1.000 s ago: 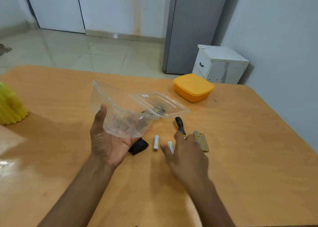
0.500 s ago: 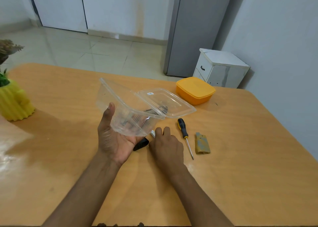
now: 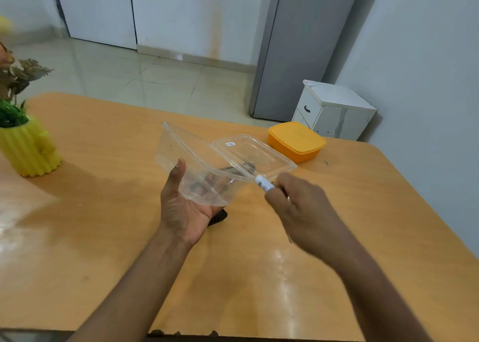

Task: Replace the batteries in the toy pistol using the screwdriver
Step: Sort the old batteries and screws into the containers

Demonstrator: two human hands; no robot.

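My left hand [image 3: 182, 207] holds a clear plastic hinged container [image 3: 204, 165] tilted above the table, its lid [image 3: 252, 152] hanging open to the right. My right hand [image 3: 298, 207] is closed on white batteries [image 3: 263, 182], their ends sticking out beside the container's near right rim. A black part of the toy pistol [image 3: 217, 217] shows under my left hand on the table. The screwdriver's metal tip [image 3: 289, 238] peeks out below my right hand; its handle is hidden. Dark items lie inside the container.
An orange lidded box [image 3: 296, 141] sits at the back right of the wooden table [image 3: 103, 238]. A yellow ribbed plant pot [image 3: 28, 150] stands at the far left. Beyond the table stand a white cabinet [image 3: 334, 110] and a grey fridge.
My right hand picked the batteries off the table and lifted them to the container's rim. It now covers the screwdriver and the small cover plate.
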